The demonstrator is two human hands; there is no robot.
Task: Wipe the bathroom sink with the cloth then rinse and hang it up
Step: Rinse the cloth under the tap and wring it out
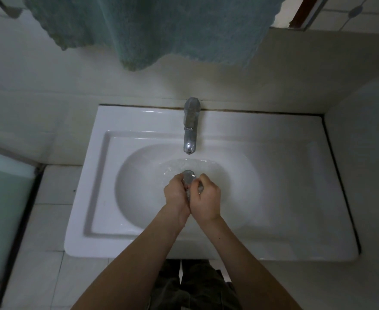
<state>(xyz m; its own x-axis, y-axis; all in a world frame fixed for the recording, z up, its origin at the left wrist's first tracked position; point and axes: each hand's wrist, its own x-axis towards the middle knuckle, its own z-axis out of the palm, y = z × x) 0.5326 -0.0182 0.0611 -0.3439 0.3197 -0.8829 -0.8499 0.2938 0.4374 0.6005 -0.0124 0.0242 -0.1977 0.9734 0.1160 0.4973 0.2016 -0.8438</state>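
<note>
Left hand [176, 196] and right hand [207, 203] curl fingers [204, 178] round one cloth [188, 178] over one sink [139, 247], near one tap [191, 128].

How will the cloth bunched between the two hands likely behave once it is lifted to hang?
Probably floppy: the cloth is crushed into a small wad between the left hand and right hand, so it should unfold limp. Likely heavy for its size and dripping, since it glistens wet above the water in the sink.
</note>
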